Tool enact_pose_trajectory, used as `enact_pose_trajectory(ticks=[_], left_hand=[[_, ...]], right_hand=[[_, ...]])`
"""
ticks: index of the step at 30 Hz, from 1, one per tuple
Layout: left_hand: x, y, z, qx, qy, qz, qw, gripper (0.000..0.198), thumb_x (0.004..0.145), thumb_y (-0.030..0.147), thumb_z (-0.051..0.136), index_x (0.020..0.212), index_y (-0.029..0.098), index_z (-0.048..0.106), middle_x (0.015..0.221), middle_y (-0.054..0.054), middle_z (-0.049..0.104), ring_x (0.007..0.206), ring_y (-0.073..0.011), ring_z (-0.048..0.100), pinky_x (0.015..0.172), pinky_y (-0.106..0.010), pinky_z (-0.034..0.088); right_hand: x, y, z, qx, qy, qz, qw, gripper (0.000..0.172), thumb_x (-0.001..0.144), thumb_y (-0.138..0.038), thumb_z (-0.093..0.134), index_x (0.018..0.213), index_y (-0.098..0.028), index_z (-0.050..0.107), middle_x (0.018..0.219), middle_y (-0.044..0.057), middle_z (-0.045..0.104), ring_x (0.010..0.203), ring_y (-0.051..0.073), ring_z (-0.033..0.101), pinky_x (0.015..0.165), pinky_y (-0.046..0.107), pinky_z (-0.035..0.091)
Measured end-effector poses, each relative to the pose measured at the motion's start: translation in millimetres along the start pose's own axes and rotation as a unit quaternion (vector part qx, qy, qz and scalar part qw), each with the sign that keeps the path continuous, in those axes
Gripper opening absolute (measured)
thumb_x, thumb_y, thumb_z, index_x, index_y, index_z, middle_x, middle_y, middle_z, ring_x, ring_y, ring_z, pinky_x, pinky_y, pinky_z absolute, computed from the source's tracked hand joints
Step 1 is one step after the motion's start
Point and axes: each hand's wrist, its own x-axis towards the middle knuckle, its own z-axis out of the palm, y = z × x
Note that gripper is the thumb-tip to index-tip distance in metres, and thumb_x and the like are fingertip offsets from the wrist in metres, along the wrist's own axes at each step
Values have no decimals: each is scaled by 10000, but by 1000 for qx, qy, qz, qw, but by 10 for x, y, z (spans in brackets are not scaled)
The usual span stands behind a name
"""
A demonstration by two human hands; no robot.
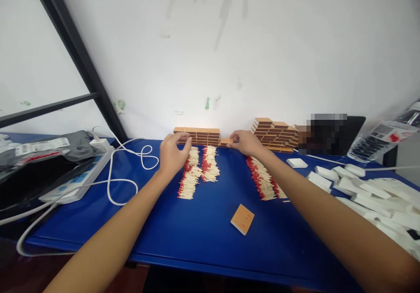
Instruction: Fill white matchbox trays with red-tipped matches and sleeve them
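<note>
My right hand (pixel 246 143) pinches a matchbox (pixel 225 141) on the desk, at the right end of a low stacked row of matchboxes (pixel 208 136) against the wall. My left hand (pixel 174 151) hovers in front of the left part of that row, thumb and fingers curved and apart, with nothing seen between them. Matches with red heads (pixel 188 186) lie in bunches below my left hand, with another bunch (pixel 210 170) beside them. More matches (pixel 260 179) lie under my right forearm, partly hidden by it. A single matchbox (pixel 243 219) rests near the front.
A taller stack of matchboxes (pixel 275 134) stands at the back right. White inner trays (pixel 367 194) are heaped on the right, near a plastic bottle (pixel 380 140). A power strip (pixel 80 177), white cables (pixel 110 183) and a dark plastic bag (pixel 42 162) occupy the left.
</note>
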Motion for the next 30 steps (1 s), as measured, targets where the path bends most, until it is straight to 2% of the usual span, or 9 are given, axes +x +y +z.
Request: enact_pose_trajectory(ticks=[4,9,18,21,24,27,30], left_hand=[[-20,27,13,-5,-17,-2,1000,120,953,231,658,1033,206,744,965,-35,804,936,-222,734,895,-375,559],[-45,31,46,-1,-31,-4,1000,133,956,237,647,1046,211,741,982,-40,805,960,-228,733,905,-381,560],[-58,15,60,-2,-41,-4,999,134,956,259,650,1040,213,744,990,-44,806,956,-226,740,907,-375,565],[-50,7,54,-5,-38,0,999,141,956,253,650,1049,210,745,987,-43,806,946,-223,739,908,-374,563],[-45,10,49,0,-43,2,999,141,956,248,651,1055,210,744,987,-42,806,949,-222,739,912,-371,561],[-58,23,58,-1,-48,7,999,146,955,245,654,1062,208,745,986,-41,808,956,-225,739,902,-370,562],[-87,48,84,-5,-54,24,998,151,953,248,659,1069,211,747,1017,-42,807,962,-226,736,902,-376,567]], right_hand=[[71,55,119,8,-8,1,1000,262,872,-351,783,1063,-176,744,1008,78,782,900,218,703,752,313,481],[53,114,191,23,-7,-3,1000,344,875,-346,794,1149,-162,699,1020,79,782,895,207,710,784,310,497],[14,-2,215,10,3,-10,1000,364,872,-253,787,1197,-150,659,1007,90,780,938,233,705,812,319,478],[-66,-21,48,9,12,-7,1000,353,863,-298,799,1166,-157,683,1037,100,779,946,246,701,800,329,476],[-273,65,-303,14,30,-3,999,233,900,-385,752,1018,-185,726,1000,94,779,895,237,698,760,332,471],[-587,348,-677,11,38,-29,999,272,944,-449,678,845,-202,732,858,105,758,773,229,664,695,364,435],[-868,818,-865,-31,88,-9,996,295,920,-460,698,771,-205,711,789,157,728,714,251,630,650,408,393]])
